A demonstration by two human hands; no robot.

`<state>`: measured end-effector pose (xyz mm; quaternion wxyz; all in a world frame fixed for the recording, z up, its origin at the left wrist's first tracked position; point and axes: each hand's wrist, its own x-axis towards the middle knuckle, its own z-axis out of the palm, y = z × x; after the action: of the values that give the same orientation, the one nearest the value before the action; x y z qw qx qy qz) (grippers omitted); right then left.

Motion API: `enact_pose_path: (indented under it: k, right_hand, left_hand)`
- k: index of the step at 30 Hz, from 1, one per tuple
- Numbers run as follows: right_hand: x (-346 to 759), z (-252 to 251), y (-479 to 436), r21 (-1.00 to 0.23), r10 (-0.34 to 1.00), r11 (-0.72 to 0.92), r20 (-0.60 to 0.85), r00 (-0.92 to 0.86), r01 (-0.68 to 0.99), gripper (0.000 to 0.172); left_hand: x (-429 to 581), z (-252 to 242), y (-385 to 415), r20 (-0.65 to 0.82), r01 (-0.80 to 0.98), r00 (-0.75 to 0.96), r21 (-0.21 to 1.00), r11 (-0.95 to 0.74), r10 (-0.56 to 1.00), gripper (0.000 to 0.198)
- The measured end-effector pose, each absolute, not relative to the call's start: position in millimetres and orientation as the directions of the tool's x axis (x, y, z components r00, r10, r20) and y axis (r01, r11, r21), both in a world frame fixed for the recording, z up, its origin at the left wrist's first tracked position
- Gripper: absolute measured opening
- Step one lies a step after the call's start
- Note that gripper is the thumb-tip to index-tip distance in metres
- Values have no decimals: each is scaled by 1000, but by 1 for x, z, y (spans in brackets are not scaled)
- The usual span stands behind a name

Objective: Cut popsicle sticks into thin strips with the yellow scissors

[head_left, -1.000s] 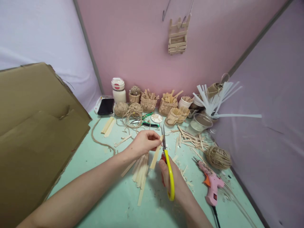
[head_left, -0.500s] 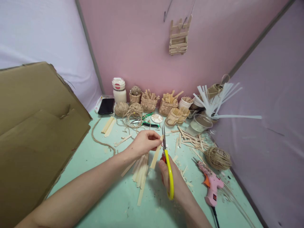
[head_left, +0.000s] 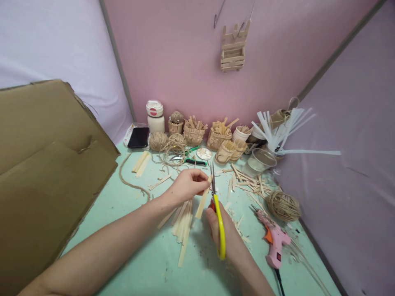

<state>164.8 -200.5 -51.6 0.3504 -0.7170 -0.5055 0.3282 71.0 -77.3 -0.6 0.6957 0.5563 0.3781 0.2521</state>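
Between the thumb and fingers of my left hand (head_left: pixel 194 183) is a flat, pale wooden strip (head_left: pixel 203 204), held slanting down toward me. My right hand (head_left: pixel 219 224) grips yellow-handled scissors (head_left: pixel 220 230) with the blades pointing away from me. The blades stand right beside the strip's upper end, near my left fingertips; whether they touch the wood I cannot tell. Below my left wrist, a loose fan of similar wooden strips (head_left: pixel 184 230) lies on the green table (head_left: pixel 148 263). Part of that fan is hidden under my hand.
A pink glue gun (head_left: pixel 274 238) and a twine ball (head_left: pixel 283 205) lie at the right. Scattered sticks (head_left: pixel 251 181) are behind my right hand. Green-handled pliers (head_left: pixel 196 163), small filled baskets (head_left: pixel 219 135) and a phone (head_left: pixel 138 137) line the back. A cardboard sheet (head_left: pixel 55 164) stands left.
Both hands, the strip and the scissors stay almost where they were. The whole view has shifted very slightly.
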Motion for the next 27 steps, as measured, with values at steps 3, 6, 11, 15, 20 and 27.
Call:
enact_pose_path:
  k: [3,6,11,15,20,27]
  right_hand:
    - [165,-51,-201,-827,950,-264,-132,284,497,42]
    - [166,-54,-201,-841,948,-266,-140,286,471,41]
    - [165,-58,-200,-831,943,-282,-148,298,479,42]
    - [165,-59,-201,-827,939,-295,-156,308,479,42]
    - [166,-60,-203,-819,939,-300,-164,301,490,42]
    - [166,-59,-203,-808,951,-251,-102,293,533,33]
  left_hand:
    - [71,-2,-77,-248,63,589,963,262,769,3]
    - [71,-3,-77,-247,56,591,962,267,768,4]
    - [71,-4,-77,-231,47,611,965,257,757,3]
    - [71,-6,-77,-223,41,611,967,251,759,5]
    - [71,-5,-77,-236,45,613,963,266,754,5]
    - [67,6,-74,-289,108,622,952,286,728,6]
